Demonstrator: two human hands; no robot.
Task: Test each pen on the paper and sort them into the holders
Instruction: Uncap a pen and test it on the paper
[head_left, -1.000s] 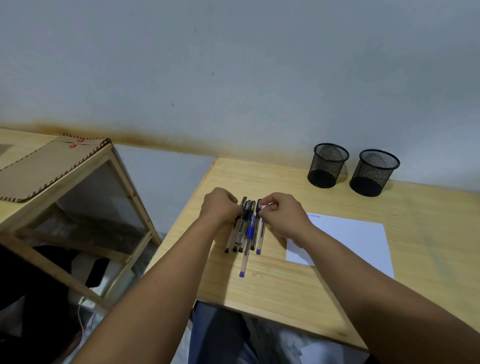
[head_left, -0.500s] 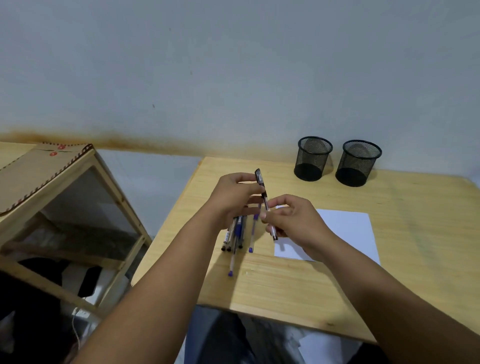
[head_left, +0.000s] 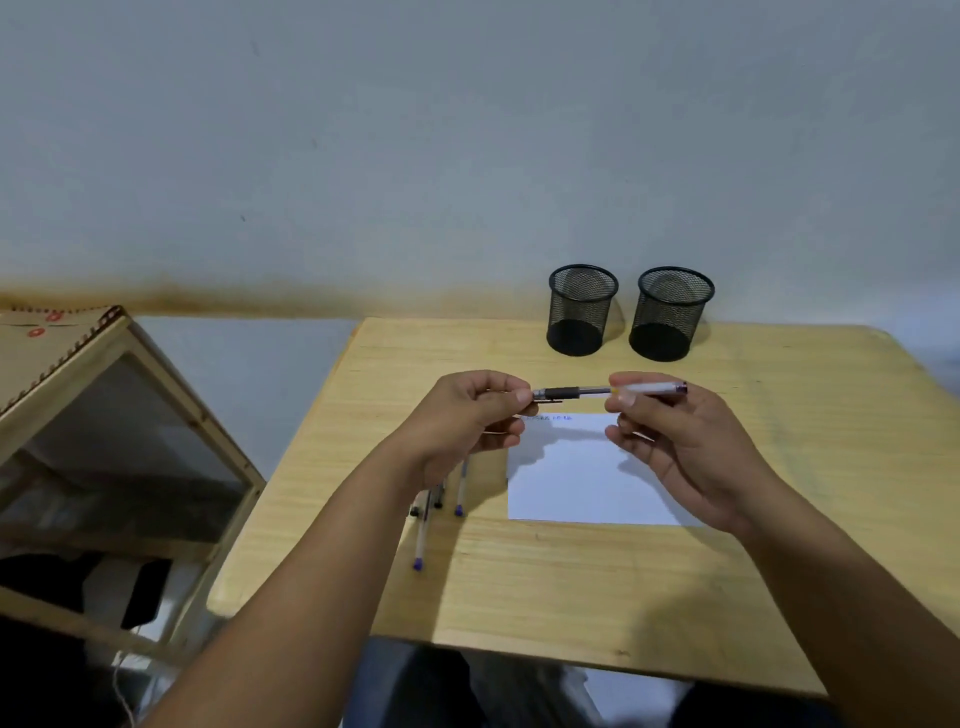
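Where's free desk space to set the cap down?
Bare wood right of the paper up to the desk's right edge, and the front strip below it. Also between paper and holders, under both hands. Crowded: loose pens left of the paper.

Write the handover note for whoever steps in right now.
Left hand pinches the cap end of the pen; right hand grips its barrel, held level above the paper.
Remaining pens lie on the desk left of the paper, partly hidden under the left hand.
Both mesh holders stand at the back, no pens showing in them.
Faint blue marks sit at the paper's top edge.
Left: uncap, test this pen, sort all.
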